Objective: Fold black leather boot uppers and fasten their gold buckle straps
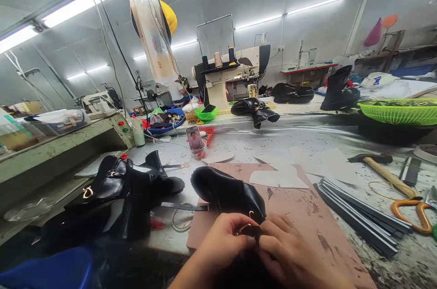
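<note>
In the head view a black leather boot (227,189) lies on its side on the brown work board (327,227), its toe toward the upper left. My left hand (223,236) pinches a gold-coloured buckle (246,229) with a dark strap at the near end of the boot. Close against it, my right hand (287,245) has its fingers curled around the dark strap; the fingertips are partly hidden. A small gold ring (251,214) shows on the boot just above my fingers. A loose black strap (184,207) reaches the boot from the left.
Several black boots (116,179) are piled at left. A phone (194,139) leans in a clear cup. To the right are black-and-white strips (358,216), orange-handled scissors (414,216) and a hammer (389,175). White paper pieces (280,179) lie about. A sewing machine (228,79) stands behind.
</note>
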`<control>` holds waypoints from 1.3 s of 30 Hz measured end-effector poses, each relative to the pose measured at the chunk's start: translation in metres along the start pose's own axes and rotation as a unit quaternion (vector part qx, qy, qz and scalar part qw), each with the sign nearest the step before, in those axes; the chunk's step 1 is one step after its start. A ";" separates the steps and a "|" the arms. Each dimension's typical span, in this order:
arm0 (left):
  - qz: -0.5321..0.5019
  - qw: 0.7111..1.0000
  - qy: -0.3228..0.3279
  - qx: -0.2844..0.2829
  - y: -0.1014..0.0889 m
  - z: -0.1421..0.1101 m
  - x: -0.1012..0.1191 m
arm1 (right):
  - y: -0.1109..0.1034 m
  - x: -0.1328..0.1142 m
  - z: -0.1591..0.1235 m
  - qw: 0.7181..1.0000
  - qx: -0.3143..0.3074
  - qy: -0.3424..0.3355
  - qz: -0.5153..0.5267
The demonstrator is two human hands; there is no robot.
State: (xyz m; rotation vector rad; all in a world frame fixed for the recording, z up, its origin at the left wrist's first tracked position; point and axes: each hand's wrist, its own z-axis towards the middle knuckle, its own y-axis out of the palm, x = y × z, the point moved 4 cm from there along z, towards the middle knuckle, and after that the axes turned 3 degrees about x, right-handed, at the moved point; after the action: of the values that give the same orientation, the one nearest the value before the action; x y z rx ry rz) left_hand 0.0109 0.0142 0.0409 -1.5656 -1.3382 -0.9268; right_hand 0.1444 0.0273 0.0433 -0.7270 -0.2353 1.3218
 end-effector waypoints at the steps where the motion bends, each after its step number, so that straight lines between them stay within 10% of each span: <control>1: -0.005 1.000 -0.005 0.002 -0.001 0.001 -0.001 | 0.000 0.000 0.001 0.999 -0.003 -0.025 -0.020; 6: -0.045 0.999 -0.005 0.005 -0.005 0.009 -0.004 | -0.002 0.004 0.006 0.992 -0.040 -0.101 -0.067; 17: -0.084 0.996 -0.017 -0.013 -0.007 0.019 -0.003 | 0.002 0.013 0.008 0.985 -0.168 -0.029 -0.015; 30: -0.032 0.999 0.002 0.016 -0.012 0.015 0.002 | -0.002 0.009 -0.018 0.992 0.084 0.067 0.072; 39: 0.179 0.976 0.093 0.076 -0.001 0.002 0.010 | 0.002 -0.006 -0.031 0.956 0.076 0.160 0.235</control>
State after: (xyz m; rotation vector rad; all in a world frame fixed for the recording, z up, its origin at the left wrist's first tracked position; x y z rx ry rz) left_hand 0.0112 0.0197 0.0495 -1.4972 -0.9331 -0.7084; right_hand 0.1585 0.0107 0.0198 -0.8856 0.3182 1.6207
